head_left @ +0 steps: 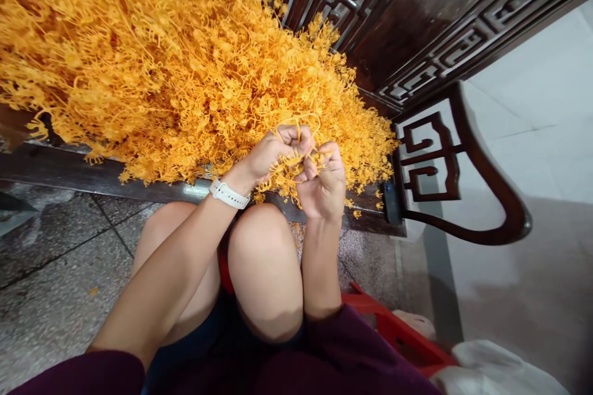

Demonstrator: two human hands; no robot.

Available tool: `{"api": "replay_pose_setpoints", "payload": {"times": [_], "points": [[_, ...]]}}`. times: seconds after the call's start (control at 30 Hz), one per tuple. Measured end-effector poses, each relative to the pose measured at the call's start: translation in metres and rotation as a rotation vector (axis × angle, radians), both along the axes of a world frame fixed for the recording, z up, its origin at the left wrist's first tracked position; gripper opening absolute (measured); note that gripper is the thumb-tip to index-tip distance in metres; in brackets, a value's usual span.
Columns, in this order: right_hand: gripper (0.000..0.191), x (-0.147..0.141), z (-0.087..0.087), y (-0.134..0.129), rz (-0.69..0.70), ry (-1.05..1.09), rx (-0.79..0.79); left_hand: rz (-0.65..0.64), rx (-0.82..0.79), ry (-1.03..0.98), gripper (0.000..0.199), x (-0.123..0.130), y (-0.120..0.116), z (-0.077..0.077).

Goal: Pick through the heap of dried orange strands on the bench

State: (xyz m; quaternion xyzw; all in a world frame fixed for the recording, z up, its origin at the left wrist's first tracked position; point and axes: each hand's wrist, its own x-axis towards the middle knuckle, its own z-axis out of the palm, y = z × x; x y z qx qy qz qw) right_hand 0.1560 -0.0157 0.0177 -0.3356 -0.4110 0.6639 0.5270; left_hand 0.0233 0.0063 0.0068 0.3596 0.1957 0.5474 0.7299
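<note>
The two hands meet just right of the frame's centre, where the yellow strands point(293, 162) are held up in front of the near edge of the yellow pile point(199, 74). The left hand point(280, 151) is curled with its fingers bent inward, thumb and forefinger pinched on the strands; the right hand point(325, 178), palm turned up and towards the viewer, is drawn in to its fingertips, which seem to nip the same strands. Two small pinches facing each other probably suit something so thin, letting one side steady while the other works. A thin loop point(315, 120) bows out above the knuckles, perhaps left free because only a short part needs gripping; the exact crossing is hidden by the fingers.

The pile spreads from the upper left to right of centre on the dark wooden worktop point(106, 178). The carved back point(356, 6) along the top and the curved armrest point(507, 222) at the right likely help keep it from spilling. The knees point(264, 253), at lower centre, come up close to the worktop's front edge, presumably so that the forearms can reach the pile without stretching.
</note>
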Motion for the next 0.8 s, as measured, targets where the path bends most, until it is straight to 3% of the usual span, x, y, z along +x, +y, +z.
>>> {"api": "replay_pose_setpoints", "payload": {"times": [0.1,0.2,0.27,0.33,0.4,0.43,0.47,0.5,0.53,0.6,0.67,0.73,0.8], "points": [[0.03,0.0,0.0,-0.001,-0.014,0.016,0.008,-0.002,-0.001,0.0,0.038,0.004,-0.002,-0.002],[0.029,0.002,0.003,-0.007,-0.076,0.083,0.106,0.217,-0.08,-0.041,0.043,0.0,0.004,-0.002],[0.023,0.007,0.007,-0.014,-0.019,0.157,0.25,0.38,-0.156,-0.064,0.044,-0.009,0.011,0.002],[0.015,0.018,0.011,-0.022,0.305,0.124,0.419,0.436,-0.192,-0.054,0.041,-0.022,0.016,0.006],[0.018,0.031,0.013,-0.026,0.785,-0.042,0.498,0.418,-0.196,-0.046,0.037,-0.033,0.016,0.009],[0.018,0.037,0.012,-0.027,0.953,-0.104,0.492,0.409,-0.198,-0.047,0.035,-0.037,0.016,0.01],[0.015,0.042,0.011,-0.027,1.01,-0.096,0.453,0.408,-0.201,-0.051,0.034,-0.039,0.015,0.01],[0.011,0.047,0.009,-0.025,0.941,-0.001,0.387,0.416,-0.205,-0.056,0.033,-0.041,0.014,0.01],[0.008,0.05,0.007,-0.022,0.751,0.178,0.3,0.427,-0.207,-0.065,0.032,-0.041,0.014,0.009],[0.002,0.051,0.003,-0.013,0.204,0.624,0.051,0.429,-0.207,-0.08,0.033,-0.04,0.014,0.007],[0.017,0.046,0.0,-0.004,-0.184,0.891,-0.221,0.401,-0.205,-0.089,0.035,-0.039,0.017,0.004],[0.024,0.036,-0.002,0.0,-0.226,0.839,-0.37,0.364,-0.203,-0.096,0.033,-0.037,0.019,0.003],[0.023,0.022,-0.004,-0.002,-0.12,0.534,-0.349,0.332,-0.206,-0.102,0.027,-0.035,0.019,0.003]]}}
